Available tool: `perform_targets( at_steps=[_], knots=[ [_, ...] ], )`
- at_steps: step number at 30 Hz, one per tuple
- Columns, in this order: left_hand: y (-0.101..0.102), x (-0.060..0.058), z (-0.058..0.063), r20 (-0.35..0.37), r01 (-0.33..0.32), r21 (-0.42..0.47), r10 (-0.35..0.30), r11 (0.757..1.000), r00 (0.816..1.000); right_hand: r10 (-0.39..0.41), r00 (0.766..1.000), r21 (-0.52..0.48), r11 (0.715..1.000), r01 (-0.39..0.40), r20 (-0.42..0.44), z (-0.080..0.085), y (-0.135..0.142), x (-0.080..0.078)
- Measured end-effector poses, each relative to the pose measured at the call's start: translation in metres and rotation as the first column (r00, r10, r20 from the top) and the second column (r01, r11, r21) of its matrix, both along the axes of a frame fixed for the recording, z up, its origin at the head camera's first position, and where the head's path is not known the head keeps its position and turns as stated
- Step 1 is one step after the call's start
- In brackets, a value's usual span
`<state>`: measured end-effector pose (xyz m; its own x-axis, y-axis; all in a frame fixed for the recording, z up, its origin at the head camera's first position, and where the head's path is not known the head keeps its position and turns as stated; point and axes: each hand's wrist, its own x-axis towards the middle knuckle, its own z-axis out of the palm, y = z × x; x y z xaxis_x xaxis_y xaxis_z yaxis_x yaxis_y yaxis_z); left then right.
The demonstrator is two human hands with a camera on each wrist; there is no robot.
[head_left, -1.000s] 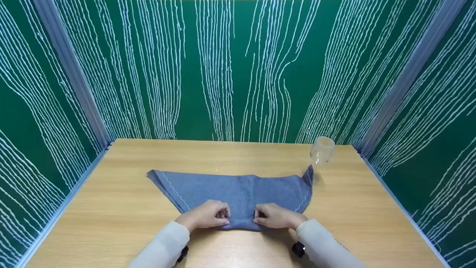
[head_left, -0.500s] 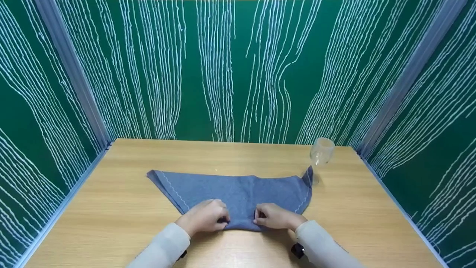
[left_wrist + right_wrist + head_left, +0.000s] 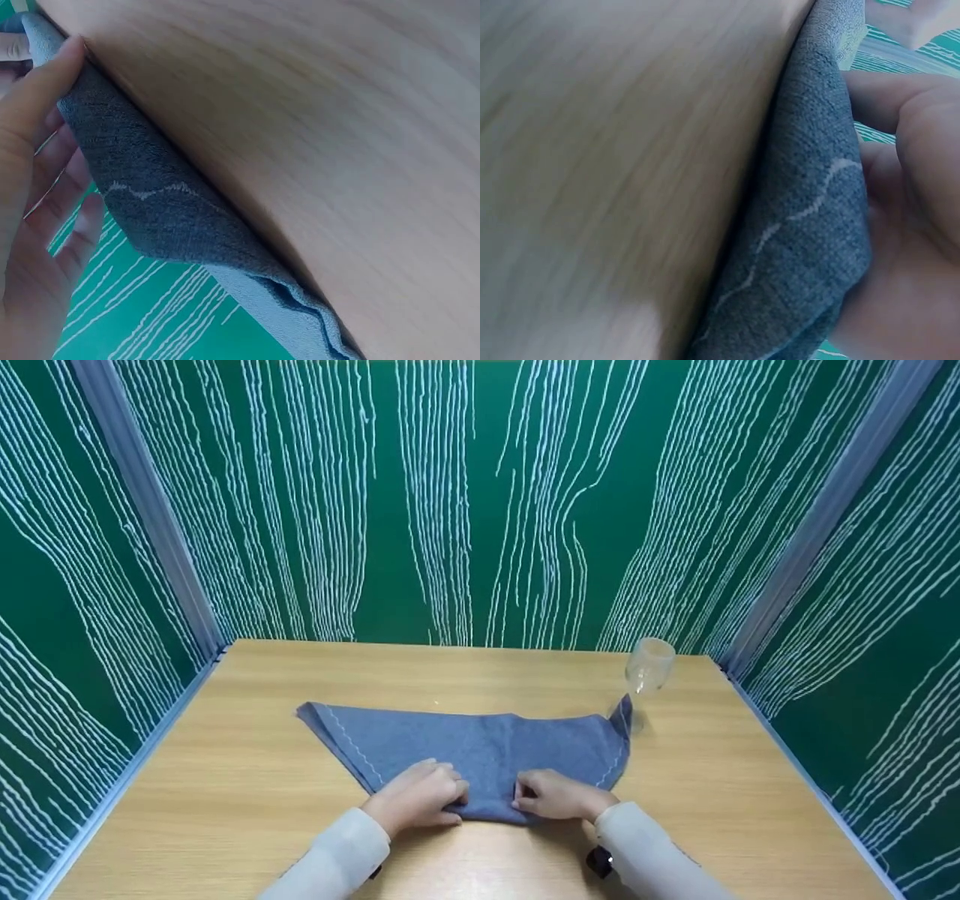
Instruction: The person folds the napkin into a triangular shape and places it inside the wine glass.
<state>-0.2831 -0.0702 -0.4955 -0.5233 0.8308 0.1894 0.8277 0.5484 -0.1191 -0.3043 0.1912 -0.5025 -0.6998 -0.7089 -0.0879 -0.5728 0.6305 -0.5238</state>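
A grey-blue cloth [image 3: 480,746] with pale wavy stitching lies folded on the table, its front edge rolled over and its right corner standing up. At the left part of the front edge, my left hand [image 3: 420,795] grips the fold; in the left wrist view its thumb [image 3: 60,67] lies on the near side and the fingers are partly behind the cloth. My right hand [image 3: 556,793] pinches the same edge farther right, thumb and forefinger meeting at the fold. In the right wrist view the cloth [image 3: 795,217] hides those fingertips.
A clear stemless glass [image 3: 649,664] stands at the back right of the wooden table [image 3: 247,780], just behind the cloth's raised corner. Green walls [image 3: 495,510] with white wavy lines enclose the table at the back and both sides.
My left hand has shifted its fingers on the front edge and moved slightly to the right, its thumb now just before the fold. The right hand and cloth stay nearly still.
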Motion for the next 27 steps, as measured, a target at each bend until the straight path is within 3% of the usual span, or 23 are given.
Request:
perform_targets(
  at_steps=[7, 11, 16, 19, 22, 27],
  knots=[
    [0.002, 0.001, -0.004, -0.123, 0.010, -0.019, -0.013, 1.000, 0.992, 0.025, 0.999, -0.010, 1.000, -0.025, -0.032, -0.001, -0.001, 0.001],
    [0.001, 0.001, -0.004, -0.135, 0.014, -0.004, -0.015, 1.000, 0.991, 0.037, 0.999, -0.019, 0.999, -0.037, -0.036, -0.001, -0.002, 0.002],
    [0.000, -0.002, 0.001, 0.000, -0.018, 0.012, 0.018, 1.000, 1.000, 0.033, 0.999, -0.009, 0.999, -0.033, -0.031, -0.002, -0.002, 0.003],
    [0.000, -0.006, 0.005, 0.135, -0.045, 0.028, 0.040, 0.999, 0.990, 0.028, 0.999, -0.007, 1.000, -0.028, -0.027, -0.002, -0.001, 0.003],
    [-0.001, -0.012, 0.009, 0.277, -0.059, 0.041, 0.045, 0.997, 0.960, 0.022, 1.000, -0.015, 1.000, -0.022, -0.020, -0.002, -0.001, 0.002],
    [-0.002, -0.020, 0.013, 0.457, -0.077, 0.055, 0.043, 0.995, 0.888, 0.000, 1.000, -0.024, 1.000, 0.000, 0.001, -0.003, 0.000, 0.001]
  ],
)
